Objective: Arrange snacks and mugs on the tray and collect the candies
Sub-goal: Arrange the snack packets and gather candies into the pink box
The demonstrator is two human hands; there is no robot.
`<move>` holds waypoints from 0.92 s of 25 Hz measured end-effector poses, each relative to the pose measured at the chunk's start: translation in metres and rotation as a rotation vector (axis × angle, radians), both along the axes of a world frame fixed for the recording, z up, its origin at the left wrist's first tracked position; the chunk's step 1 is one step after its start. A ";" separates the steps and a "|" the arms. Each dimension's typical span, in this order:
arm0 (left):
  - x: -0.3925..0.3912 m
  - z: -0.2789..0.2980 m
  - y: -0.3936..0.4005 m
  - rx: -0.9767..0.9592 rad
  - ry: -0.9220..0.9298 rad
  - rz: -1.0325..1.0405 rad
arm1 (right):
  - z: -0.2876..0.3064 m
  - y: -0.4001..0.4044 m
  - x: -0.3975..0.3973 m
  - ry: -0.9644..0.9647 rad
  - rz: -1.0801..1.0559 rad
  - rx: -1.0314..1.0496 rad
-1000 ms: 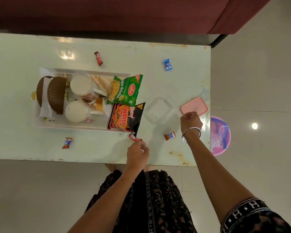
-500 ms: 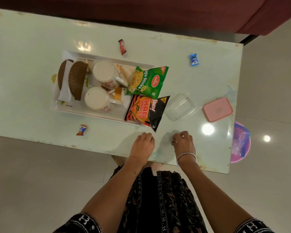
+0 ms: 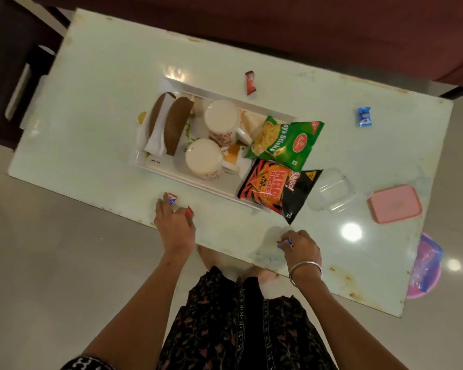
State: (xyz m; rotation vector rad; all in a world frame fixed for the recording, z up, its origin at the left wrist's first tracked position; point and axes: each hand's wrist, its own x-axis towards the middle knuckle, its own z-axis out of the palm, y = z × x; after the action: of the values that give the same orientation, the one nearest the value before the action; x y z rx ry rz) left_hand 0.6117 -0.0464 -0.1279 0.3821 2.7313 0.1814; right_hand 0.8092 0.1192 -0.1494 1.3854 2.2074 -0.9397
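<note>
1. Near the tray (image 3: 171, 170), on its front side, a candy (image 3: 172, 199) with a blue-and-red wrapper is being reached by the left hand (image 3: 174, 225); its fingers (image 3: 163, 202) are spread apart and laid over the candy, not yet closed round it.
2. Further right of the tray, at the front edge of the surface (image 3: 91, 108), a small wrapped candy (image 3: 286, 242) is held pinched in the curled fingers of the right hand (image 3: 301, 249).
3. Inside the tray two mugs (image 3: 221, 120) and two snack packets, one green (image 3: 286, 141) and one orange-and-black (image 3: 275, 189), are already set, so the arranging is judged done and the collecting of candies is the step in hand.
4. Behind the tray a red candy (image 3: 250, 82) is left lying, and well to the tray's right a blue candy (image 3: 364, 116).
5. Right of the tray a clear container (image 3: 332, 193) stands open, its pink lid (image 3: 394, 204) beside it.
6. Next, the left fingers would need to be closed on the candy, and both candies probably carried to the container.
</note>
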 end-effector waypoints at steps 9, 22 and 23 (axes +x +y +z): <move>-0.014 -0.012 0.003 0.178 -0.101 0.113 | 0.003 -0.009 -0.011 0.039 -0.117 -0.023; 0.175 0.044 0.112 0.340 -0.571 -0.461 | 0.047 0.078 0.019 0.444 -0.853 0.241; 0.176 0.048 0.130 0.369 -0.514 -0.495 | 0.049 0.090 0.018 0.449 -0.843 0.239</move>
State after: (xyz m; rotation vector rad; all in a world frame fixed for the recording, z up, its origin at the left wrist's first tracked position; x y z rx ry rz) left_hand 0.7877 0.0839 -0.0801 0.9497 2.0227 0.5610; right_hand 0.8275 0.2093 -0.1005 2.5253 2.0546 -1.3876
